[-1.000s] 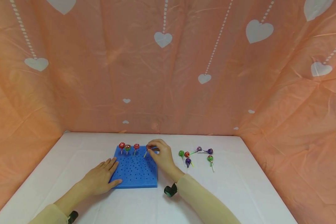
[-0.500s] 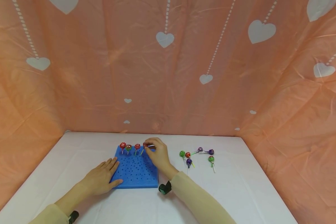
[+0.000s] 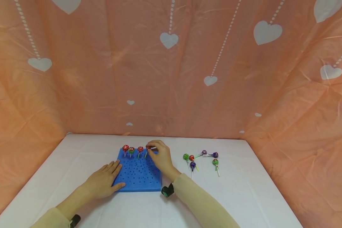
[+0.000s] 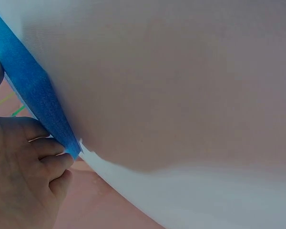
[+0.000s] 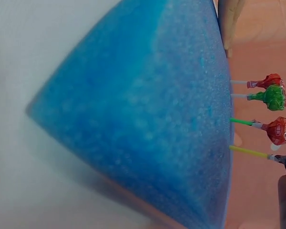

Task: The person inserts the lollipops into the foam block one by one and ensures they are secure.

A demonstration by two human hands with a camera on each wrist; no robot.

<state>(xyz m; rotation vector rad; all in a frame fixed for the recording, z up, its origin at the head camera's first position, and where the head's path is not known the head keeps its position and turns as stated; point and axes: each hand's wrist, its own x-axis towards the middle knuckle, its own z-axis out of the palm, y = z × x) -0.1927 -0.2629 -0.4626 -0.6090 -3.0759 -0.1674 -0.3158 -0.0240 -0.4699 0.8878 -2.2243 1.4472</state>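
Observation:
My right hand pinches a lollipop by its dark red head over the back right of a blue foam board dotted with small holes. The yellow stick of that lollipop meets the board's top surface in the right wrist view. Left of it stand a red lollipop on a green stick, a green-and-red one and a red one on white sticks, all upright in the board. With fingers extended, my left hand rests on the board's left edge, its thumb near the front left corner.
Several lollipops lie on the white table right of the board, among them a green one, a purple one and a green-and-red one. An orange curtain with white hearts surrounds the table's back and sides.
My right hand has moved a little left with the yellow-stick lollipop, bringing it closer to the standing red one, and the stick leans less. My left hand stays on the board's edge.

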